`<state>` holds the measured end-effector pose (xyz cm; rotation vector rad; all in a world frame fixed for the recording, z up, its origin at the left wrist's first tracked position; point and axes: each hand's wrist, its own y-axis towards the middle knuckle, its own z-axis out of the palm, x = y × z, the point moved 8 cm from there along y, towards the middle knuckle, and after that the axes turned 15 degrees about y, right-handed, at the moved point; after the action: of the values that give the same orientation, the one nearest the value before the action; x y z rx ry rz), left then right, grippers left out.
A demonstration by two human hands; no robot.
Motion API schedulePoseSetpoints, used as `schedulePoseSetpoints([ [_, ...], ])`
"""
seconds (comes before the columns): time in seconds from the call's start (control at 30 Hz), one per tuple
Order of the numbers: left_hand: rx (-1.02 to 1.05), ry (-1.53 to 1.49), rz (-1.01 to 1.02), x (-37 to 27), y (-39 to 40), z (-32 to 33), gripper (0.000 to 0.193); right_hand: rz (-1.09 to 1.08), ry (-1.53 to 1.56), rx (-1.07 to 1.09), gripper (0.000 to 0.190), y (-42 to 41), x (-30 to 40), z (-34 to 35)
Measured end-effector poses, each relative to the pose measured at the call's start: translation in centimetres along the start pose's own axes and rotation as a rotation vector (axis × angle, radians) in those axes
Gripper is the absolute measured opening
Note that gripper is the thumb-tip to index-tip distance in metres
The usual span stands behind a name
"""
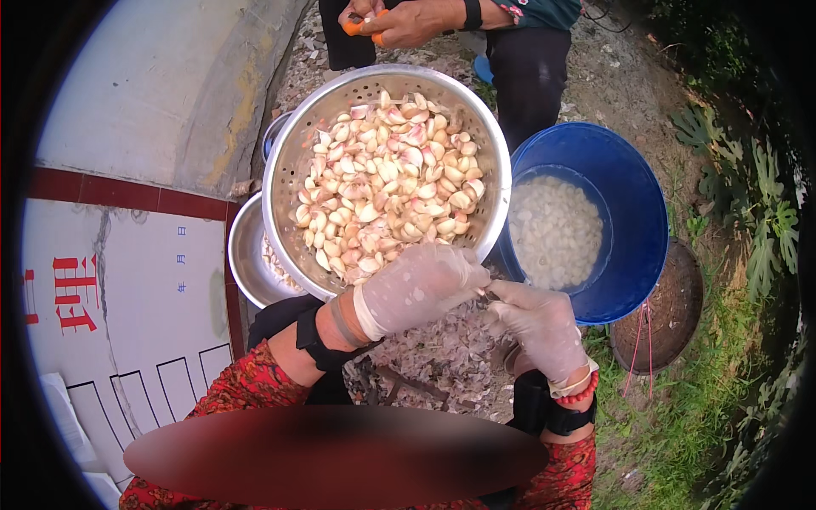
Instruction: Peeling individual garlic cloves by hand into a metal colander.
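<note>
A large perforated steel colander [289,224] holds a heap of unpeeled and partly peeled garlic cloves [389,185]. My left hand [424,287], in a thin whitish glove, reaches over the colander's near rim. Its fingertips meet those of my gloved right hand [539,325] just outside the rim, around something small that is mostly hidden, perhaps a clove. To the right stands a blue plastic bucket [631,191] with peeled garlic cloves [554,229] in cloudy water. Garlic skins [440,357] lie heaped on the ground below my hands.
Across the colander sits another person, whose hands [408,22] wear orange finger covers. A steel bowl [245,255] with small pieces stands left of the colander, beside a wall. A round woven basket [663,319] lies behind the bucket on grass.
</note>
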<state>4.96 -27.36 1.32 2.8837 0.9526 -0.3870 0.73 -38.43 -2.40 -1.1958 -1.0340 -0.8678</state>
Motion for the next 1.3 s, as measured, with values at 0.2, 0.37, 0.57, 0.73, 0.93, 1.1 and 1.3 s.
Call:
schedulePoseSetpoints([
  [0.2,-0.094,-0.667,-0.115,1.4,-0.4,-0.9,0.011,0.112,0.192,-0.076,0.023,-0.2,-1.3,-1.8],
  [0.37,-0.062,-0.710,-0.053,1.5,0.0,-1.7,0.013,0.297,0.034,-0.006,0.026,-0.8,-2.0,-1.3],
  [0.57,0.057,-0.935,-0.246,2.1,-0.3,-0.4,0.017,0.246,0.456,0.066,0.033,-0.9,-0.1,-0.2],
  [0.73,0.072,-0.872,-0.251,2.0,-0.1,0.0,0.019,0.294,0.535,0.096,0.033,-0.9,-0.4,0.4],
  [0.93,0.105,-0.844,-0.227,1.6,-0.1,-0.2,0.017,0.280,0.567,0.100,0.029,-1.0,-0.4,0.2],
  [1.1,0.066,-0.850,-0.289,1.8,-0.3,0.0,0.020,0.254,0.585,0.078,0.026,-1.0,-0.3,0.2],
  [1.3,0.118,-0.983,-0.249,1.7,-0.3,0.8,0.018,0.240,0.497,0.027,0.027,-0.7,-0.4,-0.2],
])
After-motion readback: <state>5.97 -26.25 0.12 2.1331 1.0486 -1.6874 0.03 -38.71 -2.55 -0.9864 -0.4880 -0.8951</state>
